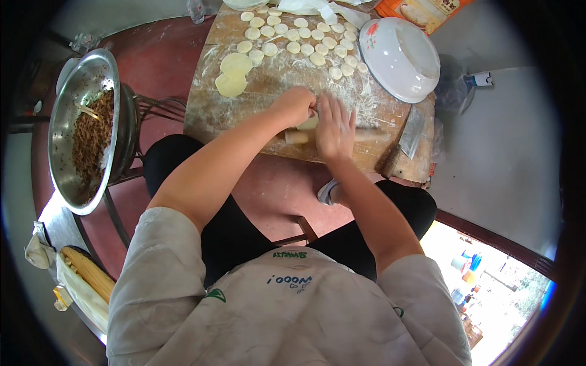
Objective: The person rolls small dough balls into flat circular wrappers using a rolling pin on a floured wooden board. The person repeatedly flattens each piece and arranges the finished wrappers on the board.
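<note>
Pinched between the fingers of my left hand (294, 106) is the far edge of a small pale dough wrapper (308, 123) on a floured wooden board (274, 107). A wooden rolling pin (296, 137) lies crosswise at the near side of that wrapper. Flat over the pin rests my right hand (336, 126), slightly blurred, its fingers stretched out rather than curled around it. Rolled dough wrappers (231, 85) overlap left of my hands. Several small flattened dough pieces (293, 34) are spread over the far part of the board.
A cleaver (413, 130) lies at the board's right edge, below an upturned white enamel basin (400, 59). At left stands a large metal bowl of brown filling (94, 132) with chopsticks (88, 111) in it. An orange printed bag (423, 13) is at the far right.
</note>
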The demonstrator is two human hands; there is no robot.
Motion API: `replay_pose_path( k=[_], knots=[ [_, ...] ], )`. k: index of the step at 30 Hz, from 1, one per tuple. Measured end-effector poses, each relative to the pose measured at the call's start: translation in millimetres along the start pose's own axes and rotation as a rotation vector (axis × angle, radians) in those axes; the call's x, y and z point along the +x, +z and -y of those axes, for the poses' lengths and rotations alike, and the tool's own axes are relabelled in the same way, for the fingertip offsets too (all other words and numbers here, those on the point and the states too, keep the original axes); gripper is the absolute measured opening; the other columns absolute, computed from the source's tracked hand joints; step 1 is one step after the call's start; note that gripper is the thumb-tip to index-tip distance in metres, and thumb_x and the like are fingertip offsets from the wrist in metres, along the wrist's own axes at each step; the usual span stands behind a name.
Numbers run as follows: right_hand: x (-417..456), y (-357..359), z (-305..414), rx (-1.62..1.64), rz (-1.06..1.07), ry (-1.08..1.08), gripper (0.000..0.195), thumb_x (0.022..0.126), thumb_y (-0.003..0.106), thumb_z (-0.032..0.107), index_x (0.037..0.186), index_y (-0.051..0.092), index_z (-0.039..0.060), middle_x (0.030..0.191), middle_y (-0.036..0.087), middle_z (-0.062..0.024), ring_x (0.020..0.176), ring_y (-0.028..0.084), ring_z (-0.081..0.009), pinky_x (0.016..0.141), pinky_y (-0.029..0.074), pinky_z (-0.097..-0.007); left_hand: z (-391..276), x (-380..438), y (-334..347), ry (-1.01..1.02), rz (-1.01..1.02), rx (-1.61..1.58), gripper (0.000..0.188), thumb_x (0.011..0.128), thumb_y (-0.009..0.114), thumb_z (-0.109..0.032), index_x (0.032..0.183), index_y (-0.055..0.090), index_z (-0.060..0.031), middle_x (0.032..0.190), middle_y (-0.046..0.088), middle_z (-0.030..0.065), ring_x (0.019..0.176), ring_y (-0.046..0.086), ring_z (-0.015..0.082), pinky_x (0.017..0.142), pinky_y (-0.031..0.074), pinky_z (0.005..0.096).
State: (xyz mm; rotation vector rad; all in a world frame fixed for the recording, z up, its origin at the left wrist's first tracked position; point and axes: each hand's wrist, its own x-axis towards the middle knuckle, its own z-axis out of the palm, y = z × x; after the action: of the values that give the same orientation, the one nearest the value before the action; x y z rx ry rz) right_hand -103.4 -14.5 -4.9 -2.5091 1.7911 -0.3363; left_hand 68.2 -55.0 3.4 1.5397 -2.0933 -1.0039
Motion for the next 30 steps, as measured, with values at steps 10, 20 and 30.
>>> replay_pose_path(
  k=[10,20,30],
  knots=[
    [32,-11,13,-0.099,0.077,0.064,0.073,0.091,0.058,0.014,0.16,0.032,0.0186,0.165,0.034,-0.007,0.153,0.03,-0.0284,0.125,0.015,-0.0593,-11,1,-9,-0.162,0.043,0.18,0.013,0.082,0.07,-0.011,0.089,0.076,-0.0012,0.099,0.071,0.0245,0.098,0.069,0.0403,0.086,0.055,0.0494],
    [-4,3,-2,-0.069,0.071,-0.038,0.069,0.093,0.057,0.019,0.158,0.035,0.0173,0.163,0.037,-0.0061,0.151,0.033,-0.028,0.124,0.02,-0.0585,13,6,-1,-0.047,-0.103,-0.069,0.008,0.082,0.07,-0.008,0.083,0.075,-0.0024,0.09,0.07,0.0237,0.088,0.068,0.04,0.079,0.053,0.0503],
    [51,-1,12,-0.083,0.078,0.127,0.069,0.096,0.052,0.021,0.161,0.029,0.0183,0.166,0.032,-0.0067,0.154,0.027,-0.0298,0.124,0.013,-0.062,7,5,-4,-0.019,-0.094,0.087,0.013,0.079,0.073,-0.012,0.086,0.074,-0.0009,0.087,0.071,0.0214,0.087,0.069,0.0403,0.08,0.055,0.0486]
  ],
)
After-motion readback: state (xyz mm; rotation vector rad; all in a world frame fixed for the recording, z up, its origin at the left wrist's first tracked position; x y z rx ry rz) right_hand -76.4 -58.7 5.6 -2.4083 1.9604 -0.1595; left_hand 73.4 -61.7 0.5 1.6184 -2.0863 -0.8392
